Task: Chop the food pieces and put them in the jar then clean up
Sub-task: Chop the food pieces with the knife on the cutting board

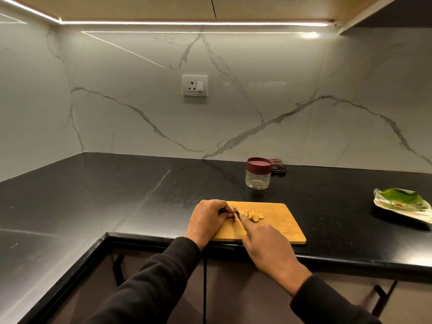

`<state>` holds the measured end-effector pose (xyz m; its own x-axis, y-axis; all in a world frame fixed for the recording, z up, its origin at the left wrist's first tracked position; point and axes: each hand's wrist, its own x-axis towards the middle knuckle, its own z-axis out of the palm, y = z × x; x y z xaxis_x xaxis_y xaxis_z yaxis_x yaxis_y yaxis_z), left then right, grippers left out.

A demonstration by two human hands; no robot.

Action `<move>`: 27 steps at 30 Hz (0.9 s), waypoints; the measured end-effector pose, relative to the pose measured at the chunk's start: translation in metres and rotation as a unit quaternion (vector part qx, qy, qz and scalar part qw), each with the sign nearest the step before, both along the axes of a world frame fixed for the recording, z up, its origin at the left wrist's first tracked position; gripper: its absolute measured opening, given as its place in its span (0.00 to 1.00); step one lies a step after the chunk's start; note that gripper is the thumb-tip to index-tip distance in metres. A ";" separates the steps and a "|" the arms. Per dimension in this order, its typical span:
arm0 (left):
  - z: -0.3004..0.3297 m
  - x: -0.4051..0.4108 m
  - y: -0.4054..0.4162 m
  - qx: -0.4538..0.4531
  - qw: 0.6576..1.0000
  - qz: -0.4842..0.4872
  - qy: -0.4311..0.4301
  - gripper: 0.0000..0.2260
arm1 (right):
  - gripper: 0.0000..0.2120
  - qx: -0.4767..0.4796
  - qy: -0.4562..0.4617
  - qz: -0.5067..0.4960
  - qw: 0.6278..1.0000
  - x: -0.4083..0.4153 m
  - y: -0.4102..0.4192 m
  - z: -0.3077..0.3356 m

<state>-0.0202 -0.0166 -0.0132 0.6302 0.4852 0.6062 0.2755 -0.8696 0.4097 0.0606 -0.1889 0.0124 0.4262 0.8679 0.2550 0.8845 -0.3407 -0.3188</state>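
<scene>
Food [252,215]: part sliced on board [280,220]; left hand [208,218] pinches remainder, right hand [264,244] grips knife [236,213]; jar [258,173] behind, lidded.

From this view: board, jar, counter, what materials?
Board: looks like wood or bamboo, matte tan, faint grain. Jar: clear body, glass or plastic, can't tell; maroon lid looks plastic. Counter: polished black speckled stone, likely granite, reflects the wall.

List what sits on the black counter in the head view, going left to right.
Left hand pinching the food piece → knife in the right hand → cut slices on the cutting board → jar → checked cloth → green-lined plate.
</scene>
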 end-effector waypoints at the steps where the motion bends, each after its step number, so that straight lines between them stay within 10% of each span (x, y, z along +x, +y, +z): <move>1: 0.000 0.000 0.000 0.002 1.000 -0.001 0.000 0.02 | 0.26 0.001 -0.002 0.001 1.000 0.000 0.000 0.000; 27: 0.000 -0.001 0.000 -0.010 1.000 -0.010 -0.010 0.02 | 0.27 -0.035 -0.020 0.007 0.999 0.005 0.014 0.003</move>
<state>-0.0210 -0.0167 -0.0135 0.6272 0.4853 0.6092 0.2496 -0.8661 0.4331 0.0655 -0.1754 0.0153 0.4047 0.8901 0.2096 0.9010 -0.3490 -0.2577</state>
